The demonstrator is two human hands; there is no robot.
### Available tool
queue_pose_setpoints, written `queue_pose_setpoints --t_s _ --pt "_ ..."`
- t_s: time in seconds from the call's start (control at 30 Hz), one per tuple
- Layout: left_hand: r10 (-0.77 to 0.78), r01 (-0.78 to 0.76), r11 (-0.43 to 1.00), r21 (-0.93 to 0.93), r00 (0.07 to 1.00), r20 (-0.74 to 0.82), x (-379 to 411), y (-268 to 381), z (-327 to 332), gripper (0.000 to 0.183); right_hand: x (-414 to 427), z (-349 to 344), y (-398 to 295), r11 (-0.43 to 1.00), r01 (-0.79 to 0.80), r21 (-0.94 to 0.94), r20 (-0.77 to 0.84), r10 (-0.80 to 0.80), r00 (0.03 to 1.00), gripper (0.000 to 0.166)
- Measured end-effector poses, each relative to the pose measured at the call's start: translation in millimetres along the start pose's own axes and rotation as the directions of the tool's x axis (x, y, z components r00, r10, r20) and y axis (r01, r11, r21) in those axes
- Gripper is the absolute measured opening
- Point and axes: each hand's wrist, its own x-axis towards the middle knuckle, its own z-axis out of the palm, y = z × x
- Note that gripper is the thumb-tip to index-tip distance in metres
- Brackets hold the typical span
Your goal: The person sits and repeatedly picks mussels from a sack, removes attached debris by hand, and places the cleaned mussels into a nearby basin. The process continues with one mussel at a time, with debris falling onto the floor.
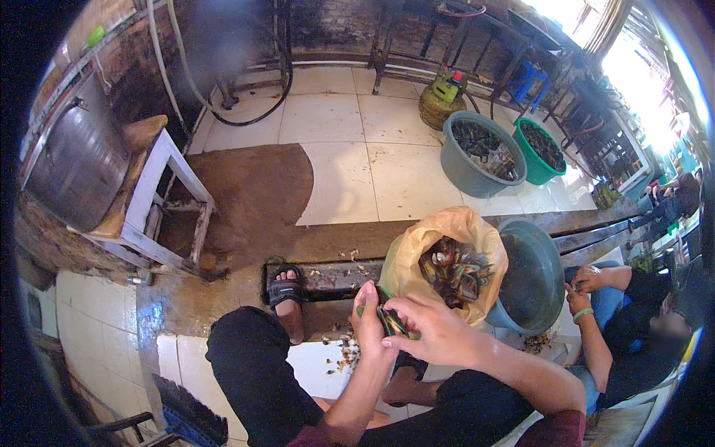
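Note:
Several green mussels (392, 321) are held between my two hands, in front of my lap. My left hand (370, 324) cups them from the left, its fingers pointing up. From the right, my right hand (427, 329) closes over them with its thumb and fingers. Just beyond my hands stands an open yellowish plastic sack (405, 262) with many mussels (458, 274) inside. Dark and orange scraps (347, 355) lie on the white tiles beneath my left hand.
A blue-grey tub (536, 274) touches the sack's right side, and a person (595, 329) sits beyond it. Farther off are a grey tub (480, 187), a green tub (539, 173) and a gas cylinder (441, 100). A wooden stool (167, 145) bears a large metal pot (84, 162) at left.

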Motion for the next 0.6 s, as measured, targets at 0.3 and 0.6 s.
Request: queue_pose_setpoints --t_s 0.3,0.6 --pt "0.206 -0.211 0.973 0.089 0.977 0.060 22 18 -6 0.025 4 -13 14 0.945 -0.135 0.299 -0.032 0.151 0.988 0.035" --pt "-0.079 -0.077 0.954 0.290 0.867 0.492 -11 13 6 0.040 -1 -25 -1 0.999 0.002 -0.046 -0.253 -0.013 0.967 0.034"
